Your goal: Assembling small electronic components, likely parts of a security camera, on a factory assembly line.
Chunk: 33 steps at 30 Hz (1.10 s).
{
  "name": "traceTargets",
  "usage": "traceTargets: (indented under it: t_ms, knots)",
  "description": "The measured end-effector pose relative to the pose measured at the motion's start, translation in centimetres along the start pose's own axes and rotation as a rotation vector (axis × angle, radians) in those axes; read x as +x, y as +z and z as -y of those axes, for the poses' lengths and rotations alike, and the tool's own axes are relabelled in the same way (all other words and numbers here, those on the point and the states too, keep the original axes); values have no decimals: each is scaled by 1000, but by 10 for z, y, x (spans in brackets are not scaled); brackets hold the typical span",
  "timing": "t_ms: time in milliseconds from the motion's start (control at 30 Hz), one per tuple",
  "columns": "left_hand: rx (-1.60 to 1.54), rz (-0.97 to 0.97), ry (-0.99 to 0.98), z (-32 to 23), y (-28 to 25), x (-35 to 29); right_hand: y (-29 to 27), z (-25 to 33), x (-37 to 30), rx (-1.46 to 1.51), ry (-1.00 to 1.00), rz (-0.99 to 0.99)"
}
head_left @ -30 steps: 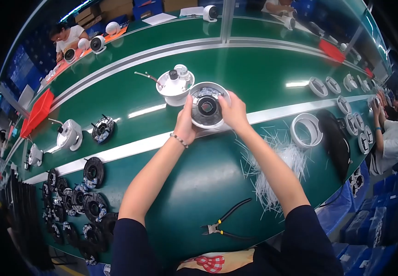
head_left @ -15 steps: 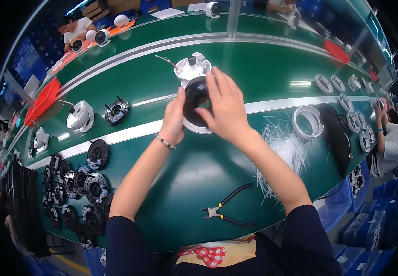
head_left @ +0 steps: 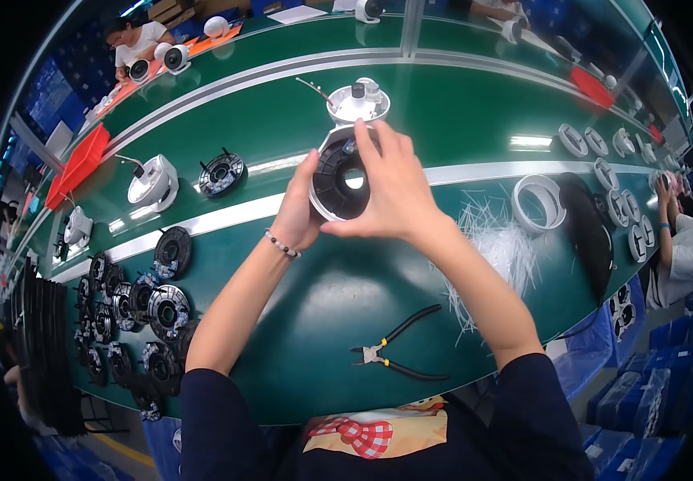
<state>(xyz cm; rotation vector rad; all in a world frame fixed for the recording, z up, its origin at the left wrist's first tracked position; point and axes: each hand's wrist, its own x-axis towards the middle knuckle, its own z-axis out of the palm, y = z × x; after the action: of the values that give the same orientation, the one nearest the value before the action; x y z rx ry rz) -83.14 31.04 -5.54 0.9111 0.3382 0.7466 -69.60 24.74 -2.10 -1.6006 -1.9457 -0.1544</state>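
In the head view, the left hand [head_left: 297, 216] and right hand [head_left: 390, 188] both clasp a round white-rimmed black plastic housing [head_left: 342, 180], tilted up above the green bench [head_left: 346, 280], seemingly mid-assembly, black-handled pliers [head_left: 398, 353] lying unused nearby.

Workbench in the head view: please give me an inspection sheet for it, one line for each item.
Surface: green workbench with pale strips running along it.
Job's things: round black-and-white housing, raised off the bench and tilted; white dome unit behind it.
Clutter: black-handled pliers; heap of white cable ties; white ring; black round parts at left.
Hands: left hand and right hand both grip the housing.
Cables: thin wire at the dome unit.
Surroundings: other people seated at the bench; red tray; blue crates.
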Motion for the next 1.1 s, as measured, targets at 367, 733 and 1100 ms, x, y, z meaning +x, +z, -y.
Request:
traceTargets:
  t_ms: [367, 733, 1100]
  knots:
    - [165, -349, -198, 3, -86, 33, -16, 69, -55, 68, -175, 276]
    - [665, -704, -180, -41, -122, 58, -25, 91, -184, -20, 14, 812]
    - [1839, -922, 413, -75, -230, 9, -9, 70, -175, 120, -108, 468]
